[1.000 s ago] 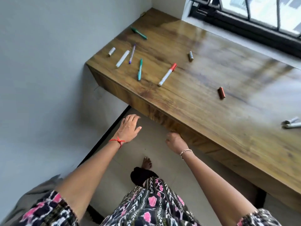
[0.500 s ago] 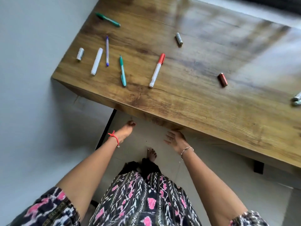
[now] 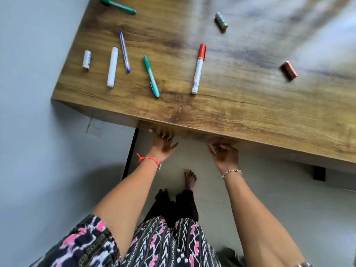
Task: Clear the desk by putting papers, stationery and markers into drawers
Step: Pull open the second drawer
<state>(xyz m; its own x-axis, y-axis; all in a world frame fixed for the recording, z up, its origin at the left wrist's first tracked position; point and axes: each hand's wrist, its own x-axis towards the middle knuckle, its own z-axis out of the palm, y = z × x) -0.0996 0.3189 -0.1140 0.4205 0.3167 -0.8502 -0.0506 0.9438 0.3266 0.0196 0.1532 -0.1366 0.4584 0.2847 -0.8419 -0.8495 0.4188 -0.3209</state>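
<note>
Centre frame, left hand (image 3: 162, 146), fingers spread, and right hand (image 3: 225, 157), grip not discernible, reach under the desk (image 3: 250, 112) edge, evidently to pull out the drawer front (image 3: 192, 133).

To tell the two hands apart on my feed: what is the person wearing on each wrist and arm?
The left hand has a red thread knotted round its wrist, with loose ends sticking out. The right hand has a thin silvery chain bracelet at its wrist. No gloves; both forearms are bare. The left sleeve is short, in a black, pink and white pattern.
</note>
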